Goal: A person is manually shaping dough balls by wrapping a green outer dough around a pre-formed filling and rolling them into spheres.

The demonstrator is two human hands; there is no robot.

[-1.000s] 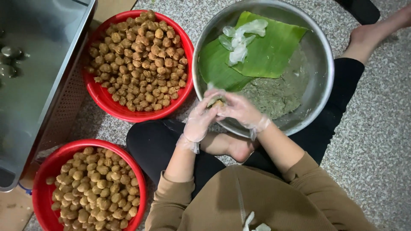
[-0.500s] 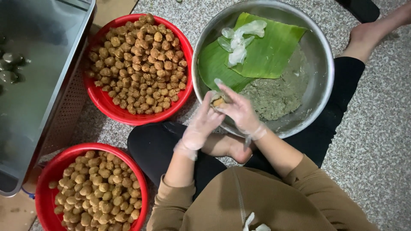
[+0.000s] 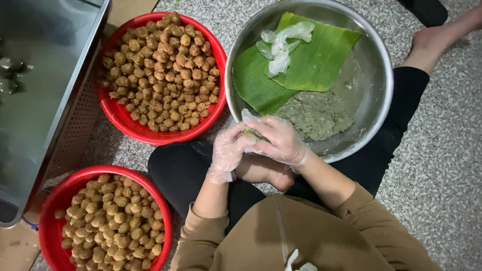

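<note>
Both my hands wear thin clear plastic gloves and press together over the near rim of a large steel bowl (image 3: pixel 381 65). My left hand (image 3: pixel 228 150) and my right hand (image 3: pixel 278 140) cup a small lump of greenish dough (image 3: pixel 249 133), mostly hidden between the palms. Inside the bowl lies a mass of grey-green dough (image 3: pixel 321 113), a green banana leaf (image 3: pixel 301 65) and a crumpled clear glove (image 3: pixel 281 45) on the leaf.
Two red basins hold several brown rolled balls: one (image 3: pixel 160 75) left of the bowl, one (image 3: pixel 105 221) near my left knee. A grey metal tray (image 3: pixel 40 100) stands at the left. I sit cross-legged on a speckled floor (image 3: pixel 442 165), bare foot (image 3: pixel 266 173) under my hands.
My hands have closed together around the dough lump, the right hand now lying flatter over the left. The view has shifted slightly.
</note>
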